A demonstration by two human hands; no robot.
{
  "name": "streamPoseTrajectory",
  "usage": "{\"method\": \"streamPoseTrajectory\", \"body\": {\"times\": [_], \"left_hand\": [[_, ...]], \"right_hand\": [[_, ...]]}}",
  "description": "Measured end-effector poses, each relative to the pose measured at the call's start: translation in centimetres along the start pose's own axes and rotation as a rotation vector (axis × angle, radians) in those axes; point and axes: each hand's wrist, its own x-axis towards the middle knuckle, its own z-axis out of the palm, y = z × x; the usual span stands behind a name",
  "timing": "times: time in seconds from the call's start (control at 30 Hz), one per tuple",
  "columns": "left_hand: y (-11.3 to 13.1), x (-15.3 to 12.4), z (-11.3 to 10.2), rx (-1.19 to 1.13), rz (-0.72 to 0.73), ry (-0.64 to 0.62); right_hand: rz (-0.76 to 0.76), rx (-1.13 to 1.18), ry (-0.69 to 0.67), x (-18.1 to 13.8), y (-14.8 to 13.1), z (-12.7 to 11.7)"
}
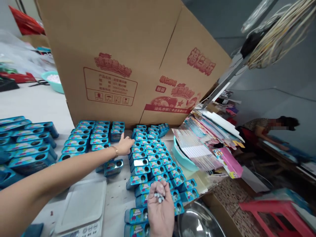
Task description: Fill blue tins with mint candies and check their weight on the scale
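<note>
Head view: a brown carton [138, 59] carries red print, with 产品名称, 板装 and, on a band, 汕头市福仁食品有限公司 legible. In front of it stand rows of blue tins [154, 157], their small label lettering too blurred to read. A white scale [84, 200] lies nearer the camera. The left hand [125, 144] reaches in among the tins, one digit raised; whether it grips one, I cannot tell. The right hand [161, 210], palm up over nearer tins, curls its fingers around pale pellets [159, 197].

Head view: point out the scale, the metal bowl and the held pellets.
Scale [82, 204], head view: middle of its platform.
Metal bowl [194, 218], head view: bare inner wall.
Pellets [160, 199], head view: pellet amid the cluster.
</note>
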Motion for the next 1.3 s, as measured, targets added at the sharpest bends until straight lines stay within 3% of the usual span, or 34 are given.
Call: {"method": "streamPoseTrajectory", "body": {"times": [0.07,0.17,0.27,0.37,0.43,0.53,0.63,0.73,0.83,0.93,1.0,1.1,1.2,1.3], "left_hand": [[-0.5,-0.3,-1.7,-0.023,-0.015,0.040],[-1.7,-2.9,-6.7,-0.044,-0.050,0.131],[-2.8,-8.7,-12.2,-0.065,-0.062,0.191],[-2.9,-16.6,-14.3,-0.094,0.002,0.171],[-2.3,-21.6,-12.9,-0.128,-0.019,0.113],[-1.2,-26.3,-8.1,-0.185,-0.124,0.098],[-0.5,-27.5,-3.9,-0.211,-0.195,0.109],[-0.4,-27.7,-3.1,-0.183,-0.220,0.141],[-0.9,-29.9,-4.4,-0.128,-0.253,0.288],[-0.4,-34.5,-4.0,-0.105,-0.262,0.456],[0.7,-38.1,-1.7,-0.172,-0.196,0.511],[2.4,-41.7,3.3,-0.266,-0.126,0.463],[2.7,-41.8,7.2,-0.239,-0.228,0.345],[2.0,-39.3,8.7,-0.243,-0.394,0.223]], "right_hand": [[-0.010,-0.016,0.005,-0.3,-0.3,-0.1],[-0.001,-0.040,-0.021,-0.9,-0.4,0.5],[0.056,-0.046,-0.102,-1.4,0.3,1.6],[0.141,0.001,-0.123,-1.7,2.1,2.3],[0.203,0.024,-0.119,-1.8,3.8,2.6],[0.280,0.012,-0.131,-1.9,6.7,2.7],[0.345,-0.035,-0.143,-2.1,9.5,2.7],[0.394,-0.079,-0.153,-2.4,11.0,2.5],[0.371,-0.152,-0.189,-2.4,10.7,2.0],[0.306,-0.193,-0.205,-2.1,9.5,1.4],[0.285,-0.187,-0.195,-1.9,8.8,1.1],[0.284,-0.165,-0.175,-1.6,8.7,0.9],[0.313,-0.140,-0.142,-1.7,9.5,1.0],[0.355,-0.160,-0.127,-2.1,10.6,1.2]]}}
